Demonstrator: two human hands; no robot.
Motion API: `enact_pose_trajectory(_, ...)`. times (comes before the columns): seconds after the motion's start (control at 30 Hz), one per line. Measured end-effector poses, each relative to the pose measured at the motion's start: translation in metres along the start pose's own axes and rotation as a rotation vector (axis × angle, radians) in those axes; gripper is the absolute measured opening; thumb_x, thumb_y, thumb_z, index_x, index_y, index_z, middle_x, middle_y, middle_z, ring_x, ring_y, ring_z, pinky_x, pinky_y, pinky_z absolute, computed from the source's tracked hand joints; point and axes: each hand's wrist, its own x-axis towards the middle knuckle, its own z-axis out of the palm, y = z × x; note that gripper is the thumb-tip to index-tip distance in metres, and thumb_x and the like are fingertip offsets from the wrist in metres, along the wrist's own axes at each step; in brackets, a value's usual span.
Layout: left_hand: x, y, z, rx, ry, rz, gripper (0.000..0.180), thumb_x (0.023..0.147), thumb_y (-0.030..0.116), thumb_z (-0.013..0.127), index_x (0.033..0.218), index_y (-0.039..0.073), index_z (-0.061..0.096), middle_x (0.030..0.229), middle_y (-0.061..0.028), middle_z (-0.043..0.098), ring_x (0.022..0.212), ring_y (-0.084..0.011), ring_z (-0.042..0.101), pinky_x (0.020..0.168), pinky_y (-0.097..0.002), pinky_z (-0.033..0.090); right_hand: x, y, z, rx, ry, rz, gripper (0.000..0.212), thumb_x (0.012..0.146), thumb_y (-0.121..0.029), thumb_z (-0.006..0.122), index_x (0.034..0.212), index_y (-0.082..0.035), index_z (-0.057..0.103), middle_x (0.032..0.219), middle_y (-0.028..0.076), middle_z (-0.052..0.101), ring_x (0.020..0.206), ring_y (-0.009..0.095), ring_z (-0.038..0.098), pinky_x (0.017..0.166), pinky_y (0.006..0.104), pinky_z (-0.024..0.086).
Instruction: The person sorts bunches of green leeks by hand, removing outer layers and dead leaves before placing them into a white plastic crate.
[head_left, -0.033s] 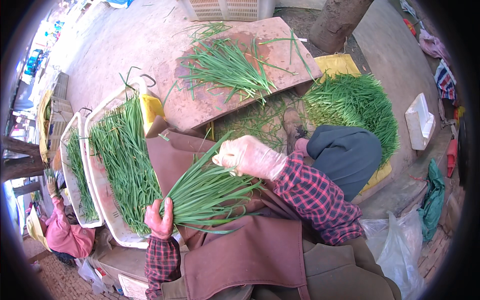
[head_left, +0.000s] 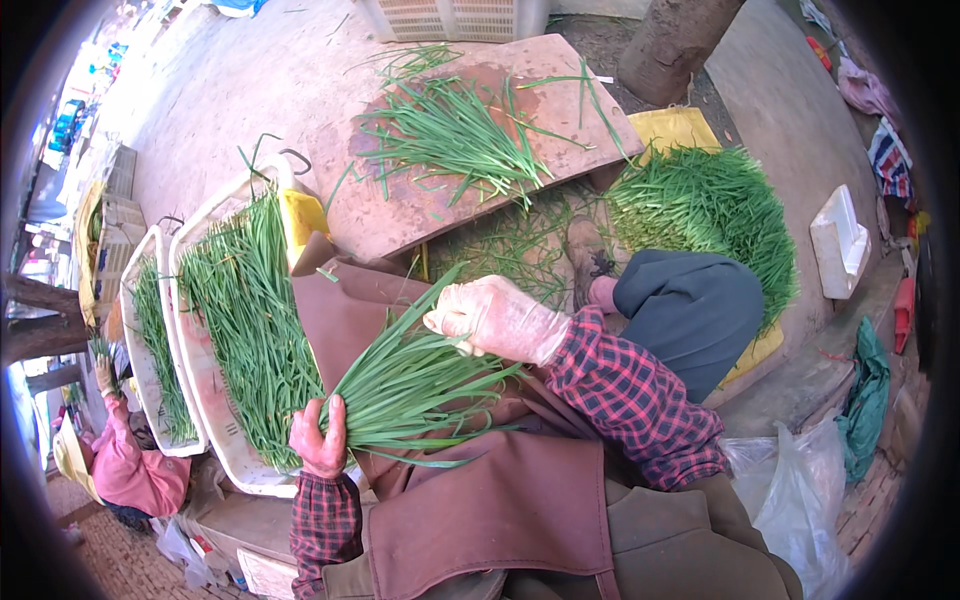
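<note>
My left hand (head_left: 319,436) is closed around the gathered end of a bunch of garlic chives (head_left: 420,385), thumb on top. The long flat leaves fan out to the right over my lap. Above the fan, my right hand (head_left: 495,318), in what looks like a thin pale glove, has its fingers curled in a pinch. Its fingertips are against the upper leaves; whatever they grip is hidden. Beneath the bunch lies a brown apron (head_left: 490,510). More loose chives (head_left: 465,135) are spread on a low board (head_left: 380,225) in front of me.
Left of me, a white crate (head_left: 183,300) holds chives, with a narrower crate (head_left: 130,310) beside it. On the right, a thick chive pile (head_left: 710,215) rests on yellow sheeting. A tree trunk (head_left: 680,45), foam box (head_left: 835,245) and plastic bag (head_left: 800,510) stand around. Another person (head_left: 140,470) sits far left.
</note>
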Motion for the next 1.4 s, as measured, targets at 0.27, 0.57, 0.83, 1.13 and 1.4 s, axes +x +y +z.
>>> enact_pose_trajectory(0.27, -0.024, -0.001, 0.008, 0.009, 0.024, -0.125, 0.044, 0.080, 0.010, 0.071, 0.121, -0.004, 0.064, 0.102, -0.0239, 0.064, 0.076, -0.0376, 0.062, 0.062, -0.0426, 0.051, -0.008, 0.029, -0.025, 0.288, 0.714, 0.083, 0.010, 0.096, -0.014, 0.064, 0.094, -0.004, 0.066, 0.075, 0.000, 0.065, 0.068, 0.009, 0.062, 0.062, 0.0246, 0.050)
enact_pose_trajectory(0.57, -0.028, -0.005, 0.010, -0.033, 0.049, -0.110, 0.044, 0.080, 0.008, 0.072, 0.121, -0.006, 0.062, 0.103, -0.0250, 0.064, 0.079, -0.0390, 0.063, 0.065, -0.0435, 0.052, 0.024, 0.052, -0.042, 0.284, 0.211, 0.045, 0.034, 0.098, -0.028, 0.063, 0.110, 0.003, 0.060, 0.108, 0.013, 0.067, 0.089, 0.016, 0.068, 0.081, 0.0289, 0.055)
enact_pose_trajectory(0.83, -0.023, 0.000, 0.007, -0.030, 0.043, -0.083, 0.040, 0.085, 0.012, 0.069, 0.120, -0.006, 0.062, 0.102, -0.0254, 0.063, 0.077, -0.0386, 0.062, 0.063, -0.0433, 0.052, 0.049, 0.032, 0.005, -0.138, 0.425, -0.013, 0.015, 0.095, -0.019, 0.063, 0.096, -0.006, 0.069, 0.070, 0.003, 0.060, 0.054, 0.014, 0.062, 0.052, 0.0299, 0.051)
enact_pose_trajectory(1.13, -0.027, -0.012, 0.009, 0.015, 0.116, -0.186, 0.048, 0.082, 0.012, 0.073, 0.126, -0.003, 0.061, 0.107, -0.0232, 0.063, 0.084, -0.0374, 0.065, 0.069, -0.0420, 0.055, 0.016, 0.040, -0.060, 0.180, 0.800, 0.084, 0.014, 0.094, -0.009, 0.061, 0.096, 0.003, 0.066, 0.080, 0.005, 0.068, 0.069, 0.012, 0.064, 0.067, 0.0261, 0.052)
enact_pose_trajectory(1.4, -0.022, -0.015, 0.011, 0.049, 0.092, -0.194, 0.051, 0.083, 0.016, 0.074, 0.128, -0.003, 0.060, 0.103, -0.0231, 0.063, 0.083, -0.0375, 0.065, 0.067, -0.0419, 0.055, -0.019, -0.005, -0.038, 0.032, 0.465, -0.055, 0.012, 0.091, -0.008, 0.068, 0.101, -0.001, 0.071, 0.094, 0.007, 0.070, 0.083, 0.014, 0.066, 0.079, 0.0271, 0.053)
